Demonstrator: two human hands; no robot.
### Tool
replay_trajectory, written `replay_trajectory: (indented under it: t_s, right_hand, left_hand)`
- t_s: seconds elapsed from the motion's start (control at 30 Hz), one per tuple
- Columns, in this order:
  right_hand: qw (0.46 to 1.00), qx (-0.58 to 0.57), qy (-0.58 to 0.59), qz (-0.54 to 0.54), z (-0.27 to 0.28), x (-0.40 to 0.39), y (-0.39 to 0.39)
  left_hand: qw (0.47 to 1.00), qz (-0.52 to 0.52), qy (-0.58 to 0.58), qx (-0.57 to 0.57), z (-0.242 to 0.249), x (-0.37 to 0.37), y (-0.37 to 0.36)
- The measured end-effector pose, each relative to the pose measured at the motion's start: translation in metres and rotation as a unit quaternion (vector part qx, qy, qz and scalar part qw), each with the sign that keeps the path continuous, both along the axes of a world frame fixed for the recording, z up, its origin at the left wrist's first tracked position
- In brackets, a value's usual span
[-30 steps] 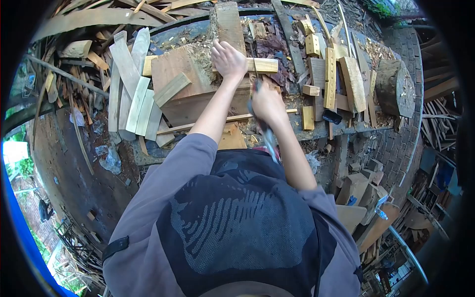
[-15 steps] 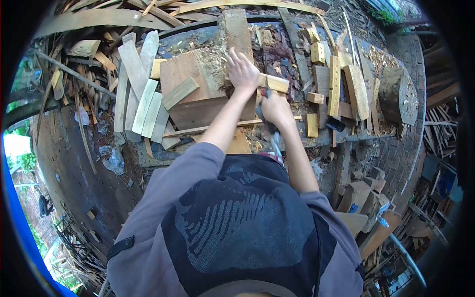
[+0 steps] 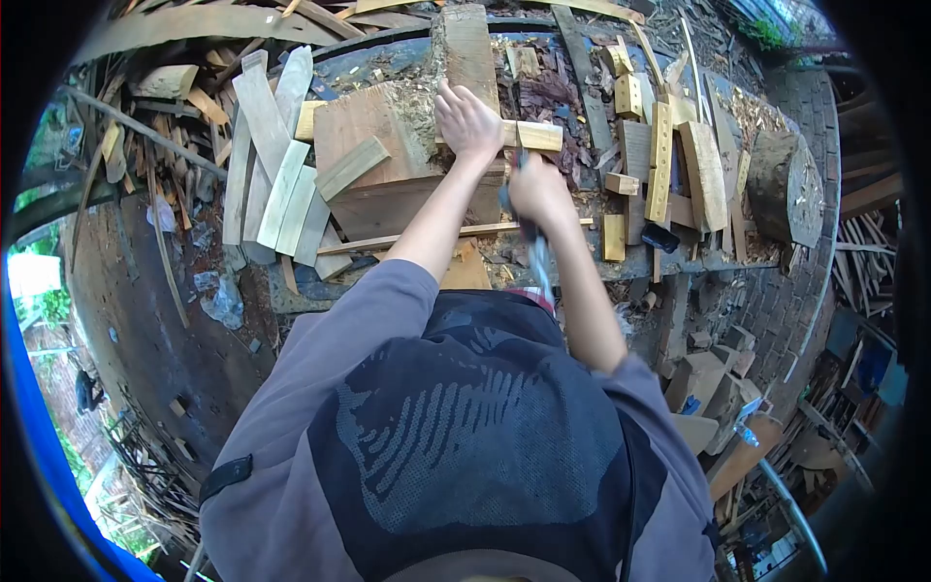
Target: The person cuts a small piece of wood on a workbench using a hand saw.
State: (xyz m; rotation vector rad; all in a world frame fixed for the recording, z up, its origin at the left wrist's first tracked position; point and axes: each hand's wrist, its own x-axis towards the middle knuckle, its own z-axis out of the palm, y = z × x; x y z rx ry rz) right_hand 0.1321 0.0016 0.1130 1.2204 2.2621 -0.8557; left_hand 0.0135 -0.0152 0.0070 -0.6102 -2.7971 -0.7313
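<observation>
Head view, looking down over the person's chest to a cluttered workbench (image 3: pixel 679 267) in the upper half of the frame. The left hand (image 3: pixel 467 121) is shown at upper centre, arm extended up and away from the body, palm down, with the fingers curled over a pale wooden strip (image 3: pixel 529 135) that is pressed flat against the top of a large wooden block (image 3: pixel 373 155). The strip lies crosswise, its free end projecting to the right of the hand. The right hand (image 3: pixel 535 189) is seen just below and right of the left, wrist bent, fingers closed in a fist around the handle of a bladed tool (image 3: pixel 539 254); the handle trails down toward the body, while the working end, directed up at the strip, is largely hidden by the hand. Loose slats (image 3: pixel 281 184) are stacked at the left of the block, short offcuts (image 3: pixel 661 160) lie to the right, and a round log section (image 3: pixel 786 184) stands at the far right.

Compared with half a second earlier, the left hand is placed slightly higher and further left on the strip, and the right hand has been drawn a little lower in the frame, away from the strip. Both grips are unchanged, and the strip remains on the block.
</observation>
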Motion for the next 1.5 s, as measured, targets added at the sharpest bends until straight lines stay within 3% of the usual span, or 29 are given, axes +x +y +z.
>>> replay_trajectory:
  t_s: [0.13, 0.23, 0.3, 0.37, 0.43, 0.5, 0.63, 0.67, 0.73, 0.9, 1.1, 1.3, 1.4, 1.47, 1.5]
  right_hand:
    - [1.0, 0.006, 0.0, -0.021, 0.03, 0.03, -0.025]
    - [0.998, 0.016, 0.05, -0.03, -0.005, 0.004, 0.003]
    - [0.999, 0.015, -0.027, 0.034, -0.007, -0.023, 0.014]
    - [0.999, 0.048, 0.011, 0.017, -0.012, -0.009, 0.005]
    - [0.996, 0.071, 0.051, 0.006, 0.014, 0.024, -0.015]
    - [0.999, 0.031, -0.026, 0.017, 0.038, 0.038, -0.025]
    - [0.997, 0.06, 0.048, -0.022, -0.026, 0.003, 0.001]
    - [0.999, 0.038, 0.009, 0.004, -0.03, -0.011, 0.012]
    - [0.998, -0.023, -0.032, 0.046, -0.021, -0.022, 0.022]
    - [0.999, 0.036, -0.009, 0.008, 0.042, 0.042, -0.039]
    - [0.999, 0.052, -0.006, 0.01, -0.022, -0.01, 0.01]
    - [0.999, 0.023, 0.022, 0.015, 0.025, 0.04, -0.023]
    - [0.999, 0.027, 0.038, -0.001, 0.008, 0.043, -0.022]
    - [0.995, 0.051, 0.078, -0.025, -0.033, 0.012, -0.002]
    - [1.0, -0.003, 0.022, 0.0, -0.03, -0.008, 0.014]
  left_hand:
    - [1.0, -0.001, -0.014, 0.016, -0.002, -0.003, 0.0]
    - [1.0, -0.014, -0.017, 0.013, -0.004, 0.0, -0.003]
    - [1.0, -0.015, -0.021, 0.011, -0.003, 0.0, -0.004]
    - [1.0, -0.007, -0.019, 0.02, 0.0, -0.003, -0.002]
    - [1.0, 0.0, -0.017, 0.023, -0.001, -0.004, -0.001]
    - [1.0, 0.005, -0.003, 0.02, -0.001, -0.006, 0.001]
    - [1.0, -0.025, -0.002, 0.01, -0.001, 0.003, -0.005]
    - [1.0, -0.023, -0.006, 0.01, -0.002, 0.004, -0.005]
    - [1.0, -0.019, -0.005, 0.006, 0.001, 0.0, -0.005]
    - [1.0, 0.005, -0.001, 0.018, 0.002, -0.006, 0.0]
    - [1.0, -0.027, 0.006, 0.013, -0.003, -0.002, -0.004]
    - [1.0, 0.002, 0.012, 0.023, 0.001, -0.005, -0.003]
    - [1.0, -0.005, -0.005, 0.01, 0.006, 0.003, -0.004]
    - [1.0, -0.027, -0.008, 0.011, 0.003, 0.005, -0.005]
    - [0.999, -0.035, -0.011, 0.009, 0.0, 0.008, -0.007]
